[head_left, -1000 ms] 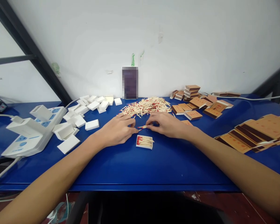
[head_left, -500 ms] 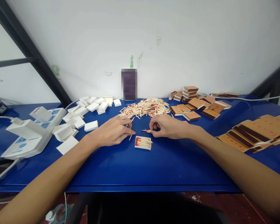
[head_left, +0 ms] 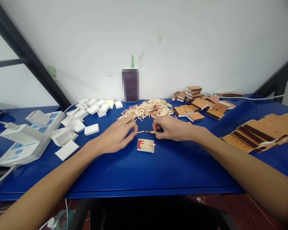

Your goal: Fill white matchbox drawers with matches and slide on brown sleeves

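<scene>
My left hand (head_left: 120,134) pinches the plain end of a match (head_left: 140,131) between thumb and fingertips. Its tip points right, toward the red heads of the matches (head_left: 150,132) that my right hand (head_left: 168,128) grips in closed fingers. Just below both hands, a small white tray (head_left: 146,151) lies on the blue table, part filled with matches whose red heads are at the left. Behind the hands spreads a large heap of loose matches (head_left: 151,108).
White empty trays (head_left: 91,129) lie scattered at the left, beside a power strip (head_left: 38,145) with plugs. Orange matchbox sleeves (head_left: 195,117) are piled at the back right, with flattened ones (head_left: 266,131) further right. A dark pixelated object (head_left: 131,85) leans on the wall.
My left hand has taken hold of a match that lay tilted at its fingertips and now has it level, close to the matches in my right hand. The view has shifted slightly.
</scene>
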Demonstrator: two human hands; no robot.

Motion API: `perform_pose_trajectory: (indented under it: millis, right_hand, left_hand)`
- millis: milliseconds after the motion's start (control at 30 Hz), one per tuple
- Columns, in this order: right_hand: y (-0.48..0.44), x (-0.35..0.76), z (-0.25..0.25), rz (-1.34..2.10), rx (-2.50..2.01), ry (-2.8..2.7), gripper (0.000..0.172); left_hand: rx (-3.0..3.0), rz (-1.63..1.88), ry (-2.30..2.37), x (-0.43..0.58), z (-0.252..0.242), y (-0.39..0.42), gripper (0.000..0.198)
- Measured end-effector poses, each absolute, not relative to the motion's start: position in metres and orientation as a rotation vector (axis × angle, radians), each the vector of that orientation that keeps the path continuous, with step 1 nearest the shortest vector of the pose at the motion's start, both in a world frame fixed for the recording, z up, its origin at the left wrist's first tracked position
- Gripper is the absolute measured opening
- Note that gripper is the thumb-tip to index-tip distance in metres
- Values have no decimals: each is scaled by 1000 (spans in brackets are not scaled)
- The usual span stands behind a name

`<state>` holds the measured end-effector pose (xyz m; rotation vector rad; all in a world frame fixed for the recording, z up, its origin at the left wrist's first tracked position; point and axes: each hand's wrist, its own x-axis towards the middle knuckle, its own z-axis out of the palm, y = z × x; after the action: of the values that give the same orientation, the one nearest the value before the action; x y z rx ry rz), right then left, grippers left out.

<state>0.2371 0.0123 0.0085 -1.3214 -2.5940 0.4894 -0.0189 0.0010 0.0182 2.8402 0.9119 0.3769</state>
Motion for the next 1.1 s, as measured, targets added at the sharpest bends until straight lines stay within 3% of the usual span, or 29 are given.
perform_pose_trajectory:
  millis: [333,533,667,1100]
  right_hand:
    - [7,235,16,415,-1376,-2644,7]
    - [3,233,24,511,-1369,-2663,8]
    - [3,231,22,507,-1363,-2667,7]
    - [-11,236,46,443,-1266,-2629,8]
  left_hand:
    - [2788,494,802,-3,13,-16,15]
    - [2907,530,683,-7,15,-14,37]
    - [2915,518,577,-8,11,-11,38]
    - [2581,569,890,-4,4,-6,36]
